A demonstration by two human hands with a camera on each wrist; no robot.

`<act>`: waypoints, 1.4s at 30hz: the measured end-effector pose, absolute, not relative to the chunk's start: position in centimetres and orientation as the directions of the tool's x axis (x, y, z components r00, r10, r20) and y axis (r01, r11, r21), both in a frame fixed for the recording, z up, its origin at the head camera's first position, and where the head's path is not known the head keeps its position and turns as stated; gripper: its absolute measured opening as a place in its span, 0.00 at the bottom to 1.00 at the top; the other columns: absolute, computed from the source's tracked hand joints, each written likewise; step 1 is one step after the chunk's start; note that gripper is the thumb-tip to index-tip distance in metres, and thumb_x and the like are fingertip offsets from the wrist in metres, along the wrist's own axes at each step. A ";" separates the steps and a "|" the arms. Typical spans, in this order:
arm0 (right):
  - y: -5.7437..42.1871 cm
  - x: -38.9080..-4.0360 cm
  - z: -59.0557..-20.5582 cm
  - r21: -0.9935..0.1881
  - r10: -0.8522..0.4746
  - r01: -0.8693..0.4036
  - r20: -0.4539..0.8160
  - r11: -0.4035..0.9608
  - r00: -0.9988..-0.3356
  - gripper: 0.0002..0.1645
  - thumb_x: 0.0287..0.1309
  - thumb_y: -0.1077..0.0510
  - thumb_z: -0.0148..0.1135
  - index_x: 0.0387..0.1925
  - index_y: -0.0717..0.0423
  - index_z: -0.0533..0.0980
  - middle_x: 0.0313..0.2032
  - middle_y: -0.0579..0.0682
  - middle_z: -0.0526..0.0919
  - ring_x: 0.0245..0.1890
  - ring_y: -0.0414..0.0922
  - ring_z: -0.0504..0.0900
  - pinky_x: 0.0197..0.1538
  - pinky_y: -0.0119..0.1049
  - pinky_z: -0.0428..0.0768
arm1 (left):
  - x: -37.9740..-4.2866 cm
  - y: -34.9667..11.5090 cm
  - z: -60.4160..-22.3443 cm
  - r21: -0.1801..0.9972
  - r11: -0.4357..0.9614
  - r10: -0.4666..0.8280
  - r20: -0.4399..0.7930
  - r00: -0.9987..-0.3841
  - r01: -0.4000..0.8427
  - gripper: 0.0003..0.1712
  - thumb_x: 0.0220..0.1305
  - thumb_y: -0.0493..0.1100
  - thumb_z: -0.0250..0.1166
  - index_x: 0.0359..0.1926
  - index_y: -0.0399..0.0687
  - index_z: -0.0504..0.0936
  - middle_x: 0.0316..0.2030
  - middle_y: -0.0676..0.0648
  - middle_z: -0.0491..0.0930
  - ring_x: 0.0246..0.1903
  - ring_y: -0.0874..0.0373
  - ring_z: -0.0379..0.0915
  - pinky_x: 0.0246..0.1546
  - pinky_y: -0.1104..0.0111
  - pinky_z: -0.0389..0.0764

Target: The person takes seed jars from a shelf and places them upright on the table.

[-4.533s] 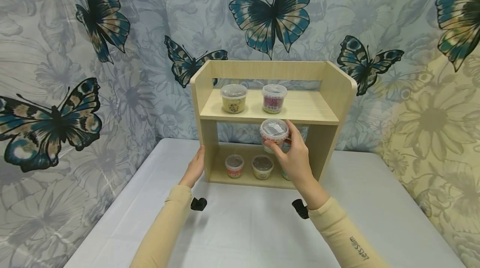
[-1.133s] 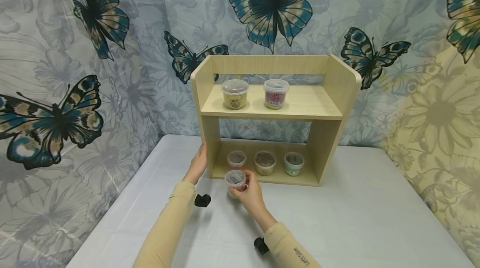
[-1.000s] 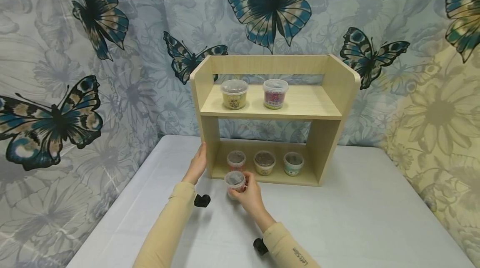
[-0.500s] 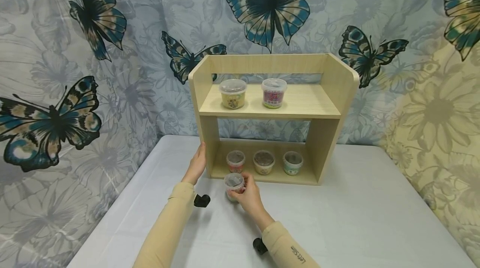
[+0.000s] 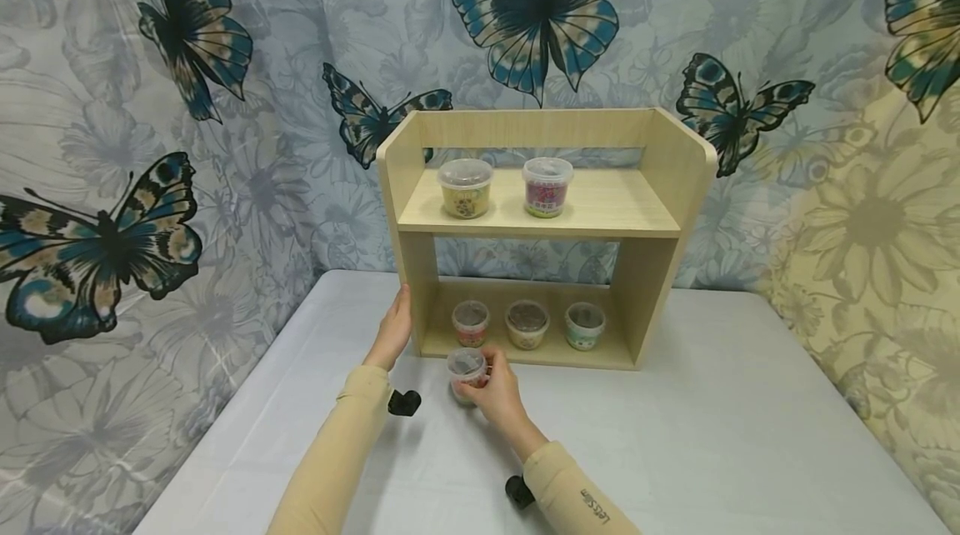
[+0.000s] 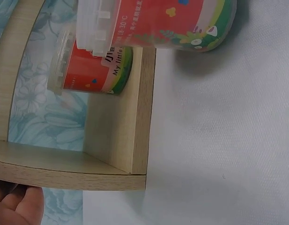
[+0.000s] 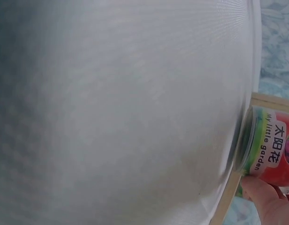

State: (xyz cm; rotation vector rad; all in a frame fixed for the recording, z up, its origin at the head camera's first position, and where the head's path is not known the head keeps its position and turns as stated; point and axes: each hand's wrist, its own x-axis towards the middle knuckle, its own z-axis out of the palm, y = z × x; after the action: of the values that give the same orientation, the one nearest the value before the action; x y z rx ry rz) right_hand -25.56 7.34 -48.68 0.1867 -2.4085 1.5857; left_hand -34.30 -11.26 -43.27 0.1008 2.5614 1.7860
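A small clear-lidded plastic tub with a red label [image 5: 467,372] stands upright just in front of the shelf's lower left, at the white table. My right hand [image 5: 504,395] grips it from the right, thumb in front. The label reads "My little garden" on this tub [image 7: 273,150] in the right wrist view. Whether its base touches the tabletop, I cannot tell. My left hand [image 5: 391,331] rests against the outside of the wooden shelf's left panel [image 5: 417,302]. In the left wrist view, its fingers [image 6: 29,206] touch that panel.
On the lower board sit a red-labelled tub [image 5: 471,325], a cream tub [image 5: 527,327] and a teal tub [image 5: 584,328]. The upper board [image 5: 607,206] bears a yellow tub [image 5: 466,192] and a purple tub [image 5: 547,189]. Butterfly-patterned cloth [image 5: 262,185] hangs behind.
From before the shelf's middle, my right hand has brought the red-labelled tub down and left to the table front. Lately it shifts only slightly nearer. My left hand stays at the panel.
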 end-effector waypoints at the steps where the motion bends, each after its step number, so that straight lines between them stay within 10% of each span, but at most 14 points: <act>1: 7.3 -25.6 -48.7 -0.885 0.031 -0.241 0.276 0.399 -0.961 0.36 0.41 0.62 0.76 0.49 0.65 0.64 0.43 0.60 0.76 0.42 0.53 0.77 0.36 0.35 0.77 | -34.3 -11.3 -43.3 0.938 0.344 0.064 0.023 -0.998 0.044 0.52 0.58 0.78 0.25 0.73 0.50 0.43 0.71 0.45 0.42 0.68 0.45 0.36 0.66 0.50 0.41; 42: 7.0 -25.1 -48.7 -0.843 0.018 -0.224 0.266 0.489 -0.964 0.41 0.34 0.63 0.79 0.46 0.65 0.60 0.41 0.65 0.74 0.46 0.60 0.75 0.48 0.52 0.74 | -34.1 -11.1 -43.3 0.936 0.347 0.050 0.043 -0.998 0.058 0.52 0.59 0.77 0.25 0.73 0.46 0.44 0.71 0.45 0.44 0.68 0.47 0.36 0.66 0.54 0.41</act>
State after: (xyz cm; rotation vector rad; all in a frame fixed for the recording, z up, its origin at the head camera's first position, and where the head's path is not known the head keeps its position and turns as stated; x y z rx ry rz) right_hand -25.09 7.04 -48.72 0.1762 -2.4961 1.4660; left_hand -34.14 -11.08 -43.33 0.1036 2.5837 1.7966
